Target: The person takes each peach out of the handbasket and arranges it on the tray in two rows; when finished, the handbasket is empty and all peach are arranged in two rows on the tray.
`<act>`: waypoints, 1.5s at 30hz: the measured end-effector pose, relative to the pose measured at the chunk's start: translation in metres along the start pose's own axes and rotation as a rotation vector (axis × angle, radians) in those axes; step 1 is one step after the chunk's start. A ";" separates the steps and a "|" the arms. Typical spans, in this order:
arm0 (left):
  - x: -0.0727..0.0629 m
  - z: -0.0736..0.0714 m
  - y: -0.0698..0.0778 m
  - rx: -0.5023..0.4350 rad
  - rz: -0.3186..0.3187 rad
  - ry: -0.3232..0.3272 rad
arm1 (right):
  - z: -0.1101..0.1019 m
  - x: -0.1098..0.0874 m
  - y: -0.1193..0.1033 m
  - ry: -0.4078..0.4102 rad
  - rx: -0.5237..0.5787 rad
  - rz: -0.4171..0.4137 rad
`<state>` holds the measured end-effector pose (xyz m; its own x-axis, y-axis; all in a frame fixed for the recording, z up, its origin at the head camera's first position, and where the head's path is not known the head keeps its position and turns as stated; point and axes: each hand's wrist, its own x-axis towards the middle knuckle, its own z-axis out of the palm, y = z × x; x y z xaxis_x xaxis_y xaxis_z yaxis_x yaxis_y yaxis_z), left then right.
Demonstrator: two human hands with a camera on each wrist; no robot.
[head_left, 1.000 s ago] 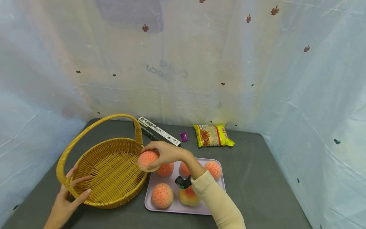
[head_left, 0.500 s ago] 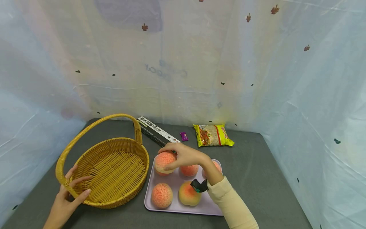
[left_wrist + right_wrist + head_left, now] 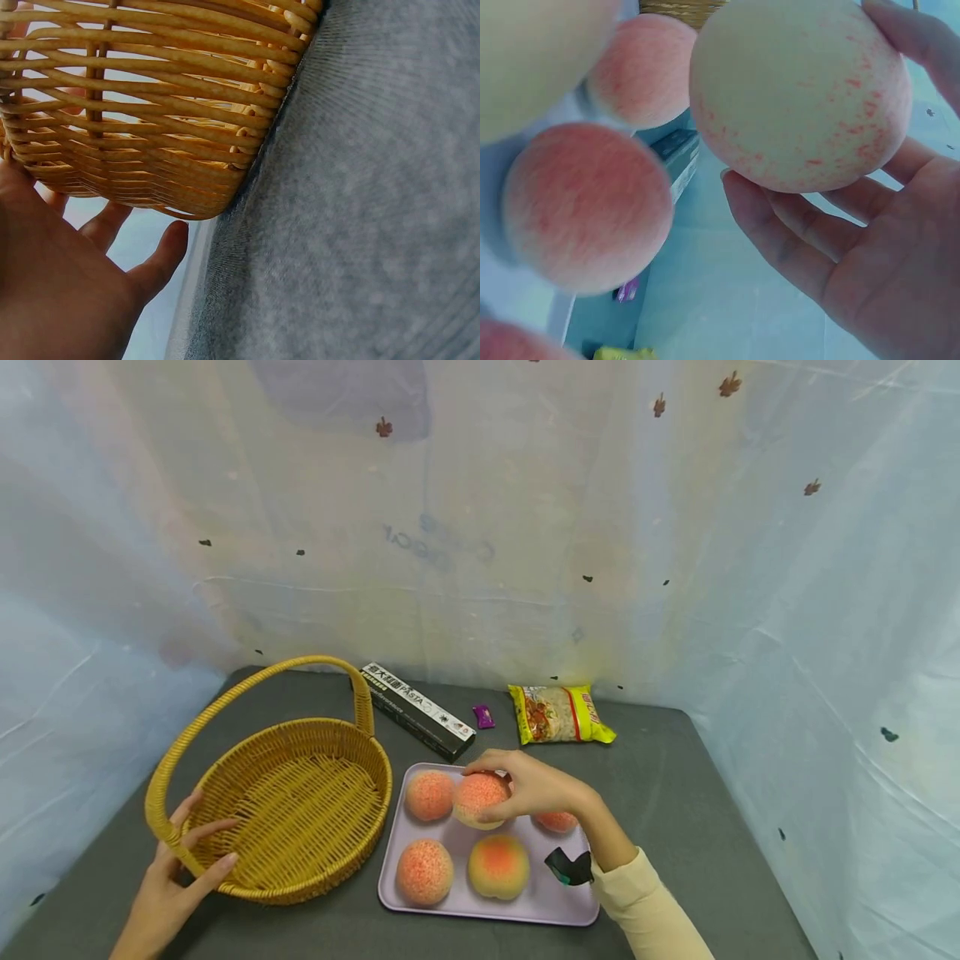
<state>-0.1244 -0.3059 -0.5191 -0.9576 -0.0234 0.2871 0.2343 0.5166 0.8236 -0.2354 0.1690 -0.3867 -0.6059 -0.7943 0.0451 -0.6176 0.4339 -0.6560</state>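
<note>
My right hand [image 3: 532, 789] holds a pink-and-cream peach [image 3: 480, 799], fingers over its far side and thumb on its near side. It is raised over the back middle of a pale lilac tray [image 3: 551, 906], and its pale underside faces the right wrist camera. Several other peaches lie on the tray, among them a back-left peach [image 3: 429, 796], a front-left peach [image 3: 425, 872] and a yellower front peach [image 3: 498, 867]. My left hand [image 3: 168, 881] grips the rim of the yellow wicker basket [image 3: 300, 818] near the handle's foot; the left wrist view shows the woven wall beside its fingers [image 3: 161, 259].
Behind the tray lie a black-and-white pasta box [image 3: 416, 710], a small purple wrapped sweet [image 3: 483, 717] and a yellow food packet [image 3: 558, 714]. The basket's arched handle [image 3: 251, 685] stands upright. A pale plastic sheet [image 3: 480, 527] closes off the back and sides of the dark table [image 3: 675, 827].
My right hand has carried the peach rightward, from beside the basket rim, past the back-left peach, to the tray's back middle. My left hand has stayed on the basket.
</note>
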 end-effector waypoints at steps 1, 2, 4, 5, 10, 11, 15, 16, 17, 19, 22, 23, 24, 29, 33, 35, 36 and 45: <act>0.000 0.000 0.000 0.000 -0.001 0.001 | 0.000 -0.004 0.001 0.002 0.000 0.004; 0.000 0.001 0.001 -0.002 -0.001 0.002 | -0.001 -0.009 0.001 0.003 0.000 0.010; -0.001 0.001 0.001 -0.007 -0.003 0.002 | -0.002 -0.017 0.003 0.013 0.003 0.023; -0.001 0.001 0.002 -0.006 -0.003 0.004 | -0.003 -0.022 0.004 0.020 0.006 0.031; 0.000 0.001 0.002 -0.011 -0.005 0.016 | -0.005 -0.044 0.012 0.071 0.037 0.072; 0.000 0.001 0.002 -0.011 -0.007 0.018 | -0.005 -0.049 0.013 0.078 0.042 0.080; 0.000 0.000 0.003 -0.071 -0.019 0.001 | -0.004 -0.067 0.018 0.097 0.049 0.103; 0.000 0.000 0.003 -0.086 -0.021 -0.003 | -0.003 -0.072 0.020 0.100 0.048 0.108; 0.000 0.000 0.003 -0.098 -0.024 -0.010 | -0.002 -0.077 0.021 0.104 0.046 0.116; 0.000 0.000 0.003 -0.101 -0.022 -0.011 | -0.001 -0.084 0.023 0.110 0.044 0.131; 0.000 0.000 0.003 -0.079 -0.013 -0.004 | 0.001 -0.094 0.024 0.117 0.061 0.159; 0.000 0.000 0.004 -0.081 -0.011 -0.003 | 0.001 -0.097 0.024 0.119 0.071 0.170; 0.000 0.000 0.004 -0.075 -0.007 0.000 | 0.001 -0.100 0.024 0.120 0.080 0.180; 0.001 0.001 0.005 -0.069 0.008 0.004 | 0.004 -0.115 0.026 0.119 0.074 0.211; 0.002 0.001 0.005 -0.061 0.019 0.015 | 0.009 -0.120 0.030 0.107 0.036 0.205; 0.002 0.001 0.005 -0.063 0.023 0.021 | 0.012 -0.122 0.030 0.100 0.022 0.194; 0.002 0.001 0.005 -0.061 0.025 0.022 | 0.014 -0.122 0.030 0.096 0.012 0.188; 0.002 0.002 0.004 -0.041 0.030 0.019 | 0.027 -0.121 0.032 0.070 -0.018 0.190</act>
<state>-0.1253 -0.3023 -0.5163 -0.9468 -0.0251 0.3207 0.2696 0.4821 0.8336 -0.1680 0.2671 -0.4338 -0.7454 -0.6662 -0.0253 -0.4973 0.5809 -0.6444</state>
